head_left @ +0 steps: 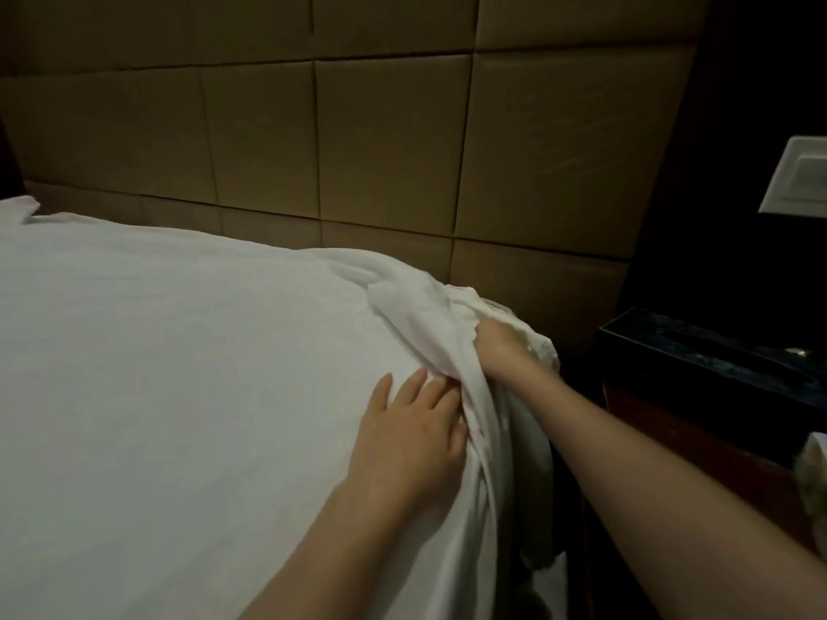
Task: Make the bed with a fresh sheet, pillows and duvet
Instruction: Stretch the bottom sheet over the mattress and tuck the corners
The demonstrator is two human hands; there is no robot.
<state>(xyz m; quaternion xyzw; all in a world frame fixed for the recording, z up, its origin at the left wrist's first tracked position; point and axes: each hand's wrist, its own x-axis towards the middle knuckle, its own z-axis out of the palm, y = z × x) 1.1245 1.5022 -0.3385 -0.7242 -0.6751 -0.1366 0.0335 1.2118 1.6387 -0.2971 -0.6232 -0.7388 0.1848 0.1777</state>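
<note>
I had the sheet (179, 373) spread white across the mattress, filling the lower left of the frame, with its loose edge bunched into a ridge at the bed's right-hand corner, centre right. My left hand (411, 436) lay flat on top of the sheet just left of that ridge, fingers straight and pressing down, gripping nothing. My right hand (494, 346) was clenched on the gathered fold at the corner, just above and right of the left; its fingertips were buried in the cloth, so I could not see how deep the hold went.

As I judged it, the risk was at that corner. If I pulled the fold down hard while the left hand pinned too lightly, the whole sheet could drag toward the right and come loose at the far side, in the upper left, where an edge already looked rumpled. A tuck made over that thick bunch would probably leave a lump or work free. The dark bedside table (716, 364) stood near on the right, close enough to catch my forearm.

No brand, label or writing was readable anywhere; the padded headboard (380, 149) was plain.
</note>
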